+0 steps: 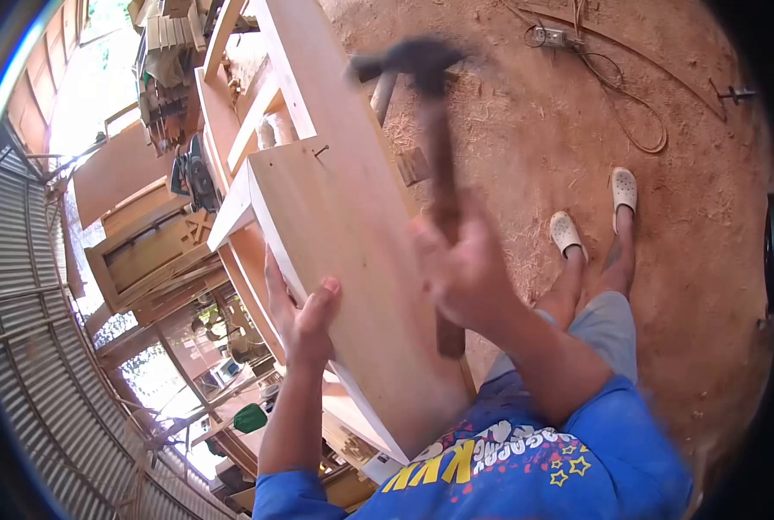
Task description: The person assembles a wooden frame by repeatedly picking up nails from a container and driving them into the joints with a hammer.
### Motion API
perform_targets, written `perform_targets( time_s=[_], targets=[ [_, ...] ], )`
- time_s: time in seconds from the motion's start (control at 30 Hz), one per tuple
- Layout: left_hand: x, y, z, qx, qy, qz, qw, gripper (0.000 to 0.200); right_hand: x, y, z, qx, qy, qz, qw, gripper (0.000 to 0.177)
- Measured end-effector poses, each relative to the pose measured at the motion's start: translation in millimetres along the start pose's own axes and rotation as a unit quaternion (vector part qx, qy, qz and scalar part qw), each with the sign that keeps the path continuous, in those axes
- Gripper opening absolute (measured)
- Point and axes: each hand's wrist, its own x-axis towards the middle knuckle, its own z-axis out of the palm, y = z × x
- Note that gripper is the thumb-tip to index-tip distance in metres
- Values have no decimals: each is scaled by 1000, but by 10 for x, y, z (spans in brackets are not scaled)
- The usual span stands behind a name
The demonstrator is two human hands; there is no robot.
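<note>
My right hand [465, 264] is wrapped round the wooden handle of a claw hammer [442, 165]. The hammer's dark head is raised above the work and blurred by motion. Below it lies a wide pale wooden board [352, 234], part of a wooden frame [296, 78]. A nail [321, 150] sticks up from the board near its far end, tilted. My left hand [307, 321] grips the board's left edge, thumb on the top face and fingers along the side. Those fingers are partly hidden by the edge.
An extension socket [550, 36] with a cable lies on the dirt floor [526, 130] among wood shavings. A power tool [198, 173] and stacked lumber [144, 260] are beyond the frame. My feet in white clogs [565, 232] are on the right.
</note>
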Motion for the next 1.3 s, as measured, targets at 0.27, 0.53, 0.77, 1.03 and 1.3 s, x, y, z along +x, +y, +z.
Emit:
perform_targets(
  time_s=[0.27, 0.53, 0.77, 1.03, 1.3],
  targets=[
    [8, 91, -15, -4, 7, -18, 1000, 106, -220, 217, -26, -19, 12, -93, 995, 13],
    [-4, -47, -67, -1, 15, 5, 1000, 107, -43, -340, -329, 226, 64, -134, 963, 18],
    [58, 62, 35, -29, -1, 4, 1000, 108, -70, -2, 180, 60, -24, 58, 996, 17],
    [-33, -66, -92, 19, 17, 10, 1000, 108, -95, 250, 279, -164, -132, 154, 965, 37],
    [-6, -10, -86, -30, 18, -40, 999, 113, -82, -444, -342, 129, 48, 32, 990, 15]
  ],
)
